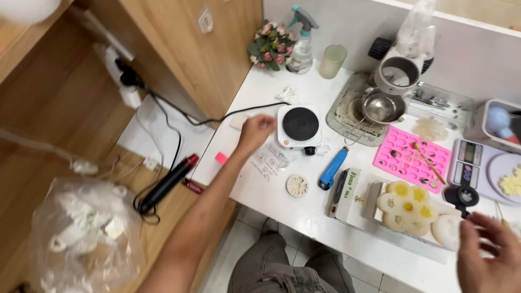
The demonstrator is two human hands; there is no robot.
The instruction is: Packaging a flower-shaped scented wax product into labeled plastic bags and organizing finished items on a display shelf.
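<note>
White bench (255, 92): my left hand (255, 132) reaches beside the small white hotplate (300, 127), grip half-curled over a pale flat thing I can't make out, while my right hand (491, 255) hovers released near the flower-shaped mould (407, 209).

White hot plate (300, 127) — upright, black-topped

Worktable seen from above, both hands extended.
The left hand (255, 130) is held beside a small white hotplate (299, 127); the right hand (488, 255) is spread near a flower-shaped white mould (407, 209) and a pink tray (412, 154).
</note>
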